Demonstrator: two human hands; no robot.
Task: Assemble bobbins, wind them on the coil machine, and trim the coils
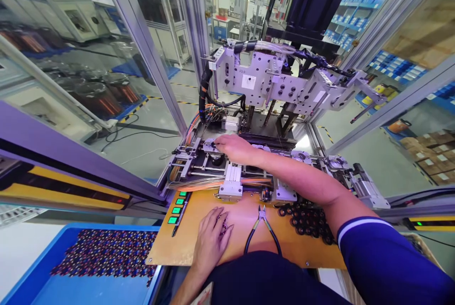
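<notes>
Our right hand (232,147) reaches over the machine, fingers resting on the round fixture (212,146) at its left station, grip unclear, while our left hand (211,238) cups small dark parts on the orange board (199,248) beside the cutters (263,229).
</notes>
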